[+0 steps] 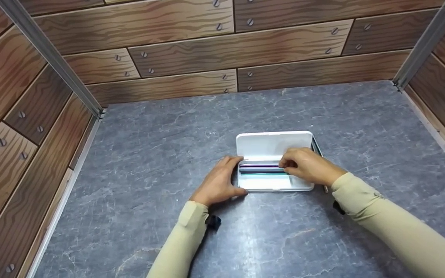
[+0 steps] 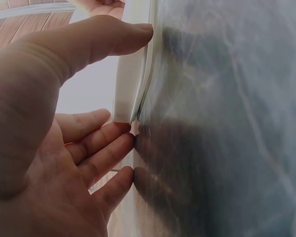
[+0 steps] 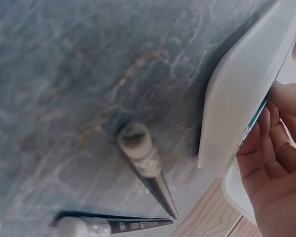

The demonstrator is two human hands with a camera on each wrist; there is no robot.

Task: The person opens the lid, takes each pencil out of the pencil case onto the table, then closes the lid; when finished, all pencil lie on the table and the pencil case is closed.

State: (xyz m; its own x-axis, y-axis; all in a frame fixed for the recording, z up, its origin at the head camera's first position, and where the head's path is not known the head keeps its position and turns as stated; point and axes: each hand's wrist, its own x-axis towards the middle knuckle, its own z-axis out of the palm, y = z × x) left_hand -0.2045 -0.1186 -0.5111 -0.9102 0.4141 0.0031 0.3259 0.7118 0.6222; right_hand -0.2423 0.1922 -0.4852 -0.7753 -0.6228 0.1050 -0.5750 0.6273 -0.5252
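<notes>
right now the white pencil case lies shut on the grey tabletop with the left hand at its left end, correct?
Not shut: the head view shows the white pencil case open, its lid turned back. It lies on the grey tabletop with the left hand at its left end.

Plank-patterned walls [image 1: 184, 54]; grey marbled tabletop [image 1: 160, 146]

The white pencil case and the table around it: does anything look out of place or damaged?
Two pencils lie on the table, outside the pencil case at its right. This looks odd because other pencils lie inside. I see no damage.
</notes>
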